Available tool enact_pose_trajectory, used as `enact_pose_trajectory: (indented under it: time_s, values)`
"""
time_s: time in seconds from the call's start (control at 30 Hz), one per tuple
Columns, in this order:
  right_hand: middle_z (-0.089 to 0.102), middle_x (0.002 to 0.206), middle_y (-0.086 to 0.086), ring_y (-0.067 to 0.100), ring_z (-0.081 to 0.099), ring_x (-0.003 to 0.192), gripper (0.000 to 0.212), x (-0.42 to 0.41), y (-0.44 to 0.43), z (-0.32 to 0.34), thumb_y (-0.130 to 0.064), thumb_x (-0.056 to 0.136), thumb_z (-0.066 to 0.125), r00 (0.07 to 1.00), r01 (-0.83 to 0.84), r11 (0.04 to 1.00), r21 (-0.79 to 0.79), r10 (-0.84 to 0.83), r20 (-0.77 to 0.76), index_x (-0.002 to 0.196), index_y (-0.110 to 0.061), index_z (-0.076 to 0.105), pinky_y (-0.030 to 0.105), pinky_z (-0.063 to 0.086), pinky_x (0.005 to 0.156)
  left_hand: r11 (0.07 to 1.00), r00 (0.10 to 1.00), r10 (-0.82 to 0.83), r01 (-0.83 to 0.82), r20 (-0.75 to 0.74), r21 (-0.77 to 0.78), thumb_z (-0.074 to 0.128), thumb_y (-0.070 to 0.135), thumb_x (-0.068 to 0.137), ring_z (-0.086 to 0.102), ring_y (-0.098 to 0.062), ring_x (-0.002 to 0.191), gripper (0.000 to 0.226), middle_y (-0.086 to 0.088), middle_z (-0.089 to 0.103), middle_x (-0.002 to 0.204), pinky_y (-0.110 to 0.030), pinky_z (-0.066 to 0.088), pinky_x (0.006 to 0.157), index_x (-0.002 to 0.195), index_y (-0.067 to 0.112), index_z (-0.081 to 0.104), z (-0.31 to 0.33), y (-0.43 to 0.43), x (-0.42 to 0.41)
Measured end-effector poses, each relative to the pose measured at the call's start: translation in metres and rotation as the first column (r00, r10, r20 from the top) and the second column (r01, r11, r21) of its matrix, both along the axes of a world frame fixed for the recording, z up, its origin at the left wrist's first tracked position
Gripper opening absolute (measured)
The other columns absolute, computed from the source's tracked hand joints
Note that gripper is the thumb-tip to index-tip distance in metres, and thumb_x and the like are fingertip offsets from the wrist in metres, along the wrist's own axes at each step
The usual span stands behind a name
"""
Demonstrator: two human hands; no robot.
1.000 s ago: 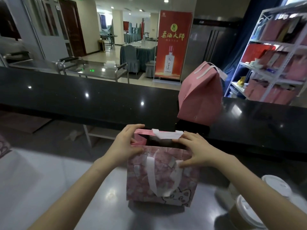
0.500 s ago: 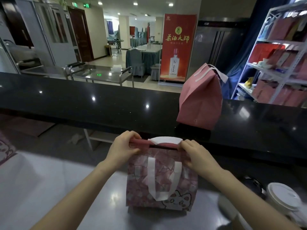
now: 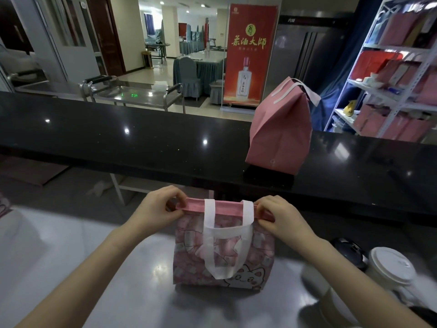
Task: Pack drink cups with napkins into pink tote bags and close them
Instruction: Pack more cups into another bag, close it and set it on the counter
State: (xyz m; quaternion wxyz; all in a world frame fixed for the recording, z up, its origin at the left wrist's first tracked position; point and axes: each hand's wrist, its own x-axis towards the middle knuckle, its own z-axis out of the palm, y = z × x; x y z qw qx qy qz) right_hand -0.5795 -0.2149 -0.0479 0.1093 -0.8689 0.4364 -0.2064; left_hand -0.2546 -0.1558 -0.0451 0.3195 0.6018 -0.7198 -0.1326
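On the table [image 3: 94, 268], left hand [image 3: 156, 209] and right hand [image 3: 281, 216] pinch the folded top of the tote bag [image 3: 223, 254], fingers curled at each end. I judge closing nearly done; closed bag [image 3: 281, 129] behind, lidded cup [image 3: 390, 266] unpacked.

Shiny steel worktop [image 3: 118, 292] in foreground: patterned pink tote bag [image 3: 224, 256] upright at centre, white-lidded cup [image 3: 390, 266] near right edge. Behind it, raised glossy black counter [image 3: 142, 143]: plain pink tote bag [image 3: 280, 136] stands right of centre.
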Motion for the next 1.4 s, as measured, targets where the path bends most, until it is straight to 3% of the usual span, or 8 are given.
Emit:
enact_pose_trajectory:
  time_s: [0.2, 0.4, 0.57, 0.7, 0.87, 1.03, 1.13, 1.4]
  values:
    - [0.066, 0.097, -0.020, -0.006, 0.061, 0.091, 0.020, -0.011, 0.001, 0.006, -0.026, 0.084, 0.073, 0.986, 0.052, 0.983, 0.174, -0.078, 0.145, 0.091, -0.038, 0.058, 0.016, 0.053, 0.077, 0.993, 0.993, 0.055, -0.043, 0.105, -0.107, 0.081, 0.019, 0.074, 0.052, -0.005, 0.085, 0.021, 0.019, 0.058, 0.082, -0.023, 0.046, 0.074, 0.081, 0.027, 0.063, 0.005, 0.004, -0.008]
    - [0.069, 0.097, -0.008, 0.005, 0.064, 0.092, 0.027, -0.002, 0.005, 0.006, -0.010, 0.084, 0.070, 0.980, 0.130, 0.978, 0.165, -0.152, 0.130, 0.103, -0.029, 0.064, 0.026, 0.055, 0.084, 0.994, 0.993, 0.104, -0.105, -0.048, -0.037, 0.079, 0.012, 0.076, 0.062, -0.004, 0.080, 0.025, 0.015, 0.063, 0.083, -0.016, 0.052, 0.069, 0.086, 0.028, 0.063, -0.002, 0.004, -0.021]
    - [0.071, 0.081, -0.008, 0.003, 0.066, 0.076, 0.015, 0.004, 0.009, 0.007, -0.008, 0.082, 0.072, 0.982, 0.123, 0.988, 0.089, -0.134, 0.131, 0.088, -0.021, 0.074, 0.026, 0.058, 0.071, 0.990, 0.988, 0.137, -0.139, -0.078, -0.019, 0.080, 0.010, 0.076, 0.064, -0.007, 0.077, 0.017, 0.011, 0.066, 0.079, -0.017, 0.055, 0.069, 0.080, 0.023, 0.070, -0.004, 0.006, -0.021]
    - [0.068, 0.079, -0.015, -0.001, 0.064, 0.076, 0.021, 0.000, 0.004, 0.018, -0.007, 0.080, 0.073, 0.987, 0.130, 0.973, 0.189, -0.145, 0.064, 0.083, -0.027, 0.072, 0.018, 0.056, 0.070, 0.995, 0.994, 0.088, -0.084, -0.069, 0.051, 0.079, 0.015, 0.078, 0.064, -0.003, 0.078, 0.026, 0.017, 0.065, 0.081, -0.014, 0.054, 0.066, 0.079, 0.037, 0.065, 0.003, 0.006, -0.016]
    - [0.065, 0.113, -0.012, 0.001, 0.063, 0.102, 0.048, -0.002, -0.011, 0.046, 0.002, 0.081, 0.061, 0.989, 0.031, 0.881, 0.471, -0.094, 0.111, 0.121, -0.025, 0.062, 0.019, 0.052, 0.086, 0.962, 0.982, -0.092, 0.131, -0.165, 0.241, 0.062, 0.045, 0.087, 0.064, 0.005, 0.090, 0.024, 0.022, 0.067, 0.094, -0.013, 0.054, 0.065, 0.110, 0.053, 0.059, 0.021, 0.000, -0.017]
    - [0.065, 0.117, -0.013, 0.001, 0.059, 0.106, 0.031, 0.033, -0.003, 0.049, -0.026, 0.092, 0.060, 1.000, 0.006, 0.918, 0.396, -0.013, 0.016, 0.123, -0.027, 0.064, 0.017, 0.045, 0.089, 0.956, 0.973, -0.192, 0.156, 0.127, 0.250, 0.061, 0.063, 0.077, 0.060, 0.009, 0.088, 0.047, 0.025, 0.063, 0.098, -0.018, 0.055, 0.078, 0.119, 0.042, 0.061, 0.020, -0.010, -0.051]
    - [0.070, 0.111, -0.007, 0.007, 0.063, 0.098, 0.034, 0.045, 0.006, 0.041, -0.030, 0.087, 0.069, 0.984, -0.011, 0.956, 0.292, 0.062, -0.167, 0.121, -0.027, 0.066, 0.024, 0.051, 0.088, 0.982, 0.936, -0.180, 0.153, 0.301, 0.111, 0.065, 0.051, 0.081, 0.061, 0.000, 0.081, 0.033, 0.016, 0.068, 0.092, -0.025, 0.055, 0.072, 0.110, 0.036, 0.067, 0.015, -0.012, -0.064]
    - [0.073, 0.098, -0.001, 0.016, 0.065, 0.093, 0.023, 0.052, 0.018, 0.031, -0.013, 0.090, 0.058, 0.967, -0.040, 0.998, 0.056, 0.053, -0.248, 0.106, -0.020, 0.073, 0.032, 0.050, 0.085, 0.998, 0.934, -0.043, 0.056, 0.354, -0.026, 0.061, 0.031, 0.088, 0.062, -0.013, 0.082, 0.014, 0.008, 0.071, 0.085, -0.030, 0.050, 0.068, 0.093, 0.027, 0.073, 0.005, -0.004, -0.075]
